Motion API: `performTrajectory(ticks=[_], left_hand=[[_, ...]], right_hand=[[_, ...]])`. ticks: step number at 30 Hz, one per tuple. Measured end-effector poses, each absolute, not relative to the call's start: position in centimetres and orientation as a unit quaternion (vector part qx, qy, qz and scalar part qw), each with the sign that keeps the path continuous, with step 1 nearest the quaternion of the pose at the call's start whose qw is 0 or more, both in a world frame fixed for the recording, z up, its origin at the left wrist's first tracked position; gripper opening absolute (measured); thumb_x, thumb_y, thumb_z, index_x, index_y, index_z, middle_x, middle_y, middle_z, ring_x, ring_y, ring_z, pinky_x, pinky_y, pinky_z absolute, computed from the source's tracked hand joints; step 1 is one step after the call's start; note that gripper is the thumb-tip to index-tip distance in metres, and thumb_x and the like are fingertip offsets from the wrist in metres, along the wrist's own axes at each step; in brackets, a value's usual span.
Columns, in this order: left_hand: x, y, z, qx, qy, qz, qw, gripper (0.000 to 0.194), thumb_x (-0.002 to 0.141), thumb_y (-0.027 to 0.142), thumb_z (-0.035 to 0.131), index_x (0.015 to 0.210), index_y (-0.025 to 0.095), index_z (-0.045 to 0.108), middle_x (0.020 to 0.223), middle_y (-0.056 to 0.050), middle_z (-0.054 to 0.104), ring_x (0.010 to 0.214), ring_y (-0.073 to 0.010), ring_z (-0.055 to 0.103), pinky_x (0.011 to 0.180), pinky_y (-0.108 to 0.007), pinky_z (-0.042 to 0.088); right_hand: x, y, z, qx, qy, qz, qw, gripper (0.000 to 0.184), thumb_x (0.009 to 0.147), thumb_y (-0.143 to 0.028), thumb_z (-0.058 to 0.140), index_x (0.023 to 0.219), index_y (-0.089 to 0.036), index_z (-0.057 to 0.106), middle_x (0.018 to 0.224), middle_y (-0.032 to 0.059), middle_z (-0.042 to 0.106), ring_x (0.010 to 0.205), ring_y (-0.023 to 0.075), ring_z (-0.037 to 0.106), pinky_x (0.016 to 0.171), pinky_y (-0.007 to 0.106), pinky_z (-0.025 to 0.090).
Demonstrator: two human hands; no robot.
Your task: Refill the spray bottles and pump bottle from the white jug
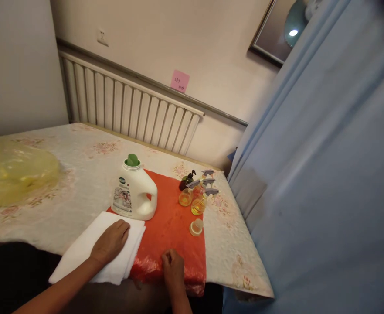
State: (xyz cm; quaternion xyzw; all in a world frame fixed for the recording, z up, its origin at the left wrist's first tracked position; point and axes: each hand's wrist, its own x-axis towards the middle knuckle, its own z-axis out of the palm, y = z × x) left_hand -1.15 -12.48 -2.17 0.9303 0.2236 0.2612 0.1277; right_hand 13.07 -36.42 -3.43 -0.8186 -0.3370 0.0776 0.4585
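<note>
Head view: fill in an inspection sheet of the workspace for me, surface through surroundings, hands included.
Surface: pale floral tablecloth, with a shiny red plastic sheet over part of it.
Job's things: folded white cloth in front of a white plastic jug with a green piece in its neck; amber spray bottles with grey triggers; dark pump bottle; small pale round container.
Clutter: crumpled yellow plastic bag, far left.
Grippers: left hand on the cloth, fingers curled; right hand at the sheet's front part, contact unclear.
Cables: nothing seen.
Surroundings: white radiator, white wall socket, pink paper note, dark-framed picture, blue fabric curtain.
</note>
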Motion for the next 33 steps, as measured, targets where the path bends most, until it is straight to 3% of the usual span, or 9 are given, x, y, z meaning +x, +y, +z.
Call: performTrajectory(ticks=[33], left_hand=[[-1.3, -12.5, -2.7, 0.932, 0.209, 0.268, 0.126, 0.022, 0.095, 0.020, 0.041, 0.084, 0.020, 0.061, 0.088, -0.008, 0.061, 0.090, -0.0244, 0.058, 0.088, -0.039, 0.046]], right_hand=[[12.5, -36.3, -2.8, -0.830, -0.346, 0.039, 0.436, 0.020, 0.082, -0.017, 0.049, 0.069, -0.022, 0.063, 0.066, 0.0003, 0.067, 0.064, 0.0175, 0.060, 0.062, 0.025, 0.039]])
